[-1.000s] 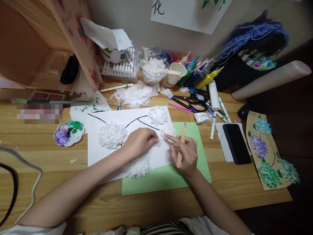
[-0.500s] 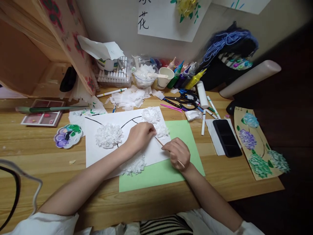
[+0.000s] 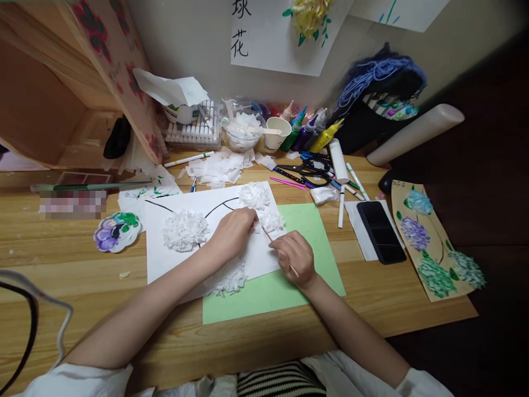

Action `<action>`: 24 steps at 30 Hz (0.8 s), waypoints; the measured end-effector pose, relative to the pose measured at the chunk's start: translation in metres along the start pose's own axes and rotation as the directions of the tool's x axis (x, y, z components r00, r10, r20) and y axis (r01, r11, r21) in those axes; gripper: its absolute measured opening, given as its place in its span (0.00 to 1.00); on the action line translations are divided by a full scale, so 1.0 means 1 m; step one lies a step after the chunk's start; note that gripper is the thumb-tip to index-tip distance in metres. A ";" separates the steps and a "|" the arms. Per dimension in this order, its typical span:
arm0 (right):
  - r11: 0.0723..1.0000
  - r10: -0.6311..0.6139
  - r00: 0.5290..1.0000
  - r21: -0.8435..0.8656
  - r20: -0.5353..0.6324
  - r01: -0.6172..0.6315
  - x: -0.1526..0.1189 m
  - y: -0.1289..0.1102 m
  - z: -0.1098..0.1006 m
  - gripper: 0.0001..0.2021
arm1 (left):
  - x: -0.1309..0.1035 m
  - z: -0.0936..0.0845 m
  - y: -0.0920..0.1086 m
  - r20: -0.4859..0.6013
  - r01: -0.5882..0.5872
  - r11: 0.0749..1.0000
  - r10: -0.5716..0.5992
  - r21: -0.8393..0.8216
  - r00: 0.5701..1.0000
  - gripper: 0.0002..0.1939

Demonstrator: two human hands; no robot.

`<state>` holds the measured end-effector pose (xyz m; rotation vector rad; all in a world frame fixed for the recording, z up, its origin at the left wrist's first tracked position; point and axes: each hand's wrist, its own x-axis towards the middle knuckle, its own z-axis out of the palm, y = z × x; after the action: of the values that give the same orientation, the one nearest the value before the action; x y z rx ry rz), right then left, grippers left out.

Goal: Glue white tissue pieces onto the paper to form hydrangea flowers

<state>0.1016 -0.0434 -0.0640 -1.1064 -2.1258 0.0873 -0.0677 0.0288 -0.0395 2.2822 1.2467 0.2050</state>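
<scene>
My right hand [image 3: 296,256] is closed around a thin wooden stick [image 3: 266,234], its tip pointing up and left toward my other hand. Over the middle of a white sheet [image 3: 165,271], my left hand [image 3: 233,232] has its fingertips pinched close to the stick's tip; what they pinch is hidden. Fluffy white paper flowers sit on the sheet: one on the left [image 3: 185,230], one at the top [image 3: 253,195], one beside my left fingertips [image 3: 273,220], and one partly behind my left forearm [image 3: 231,280]. Black drawn stems link them. Beneath lies green paper [image 3: 326,248].
Behind the sheet lie loose white paper pieces [image 3: 221,167], black scissors [image 3: 316,172] and pink tweezers [image 3: 288,182]. A paper cup [image 3: 276,134] and paint bottles stand farther back. To the right are a phone [image 3: 381,231] and a coloured flower picture [image 3: 433,248]; a paint palette [image 3: 117,231] lies left.
My right hand has shifted slightly left and up with the stick, bringing it nearer my left fingertips. My left hand stays pinched in nearly the same place. The whole view has tilted a little.
</scene>
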 end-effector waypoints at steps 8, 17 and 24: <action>0.990 0.036 0.999 -0.140 0.007 -0.034 0.020 -0.006 0.002 0.16 | 0.001 0.003 -0.003 -0.012 -0.020 0.999 0.020 -0.028 1.000 0.09; 0.980 0.156 0.988 -0.120 -0.010 -0.157 0.052 -0.006 -0.004 0.16 | 0.000 0.002 -0.002 -0.016 -0.035 0.999 0.034 -0.021 0.999 0.10; 0.991 0.125 0.992 0.046 -0.002 -0.125 0.041 -0.002 -0.014 0.16 | 0.001 0.002 -0.002 -0.001 -0.018 0.999 0.018 -0.042 1.000 0.12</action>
<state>0.0940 -0.0178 -0.0295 -1.2110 -2.0385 0.1909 -0.0676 0.0297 -0.0419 2.2581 1.2106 0.2363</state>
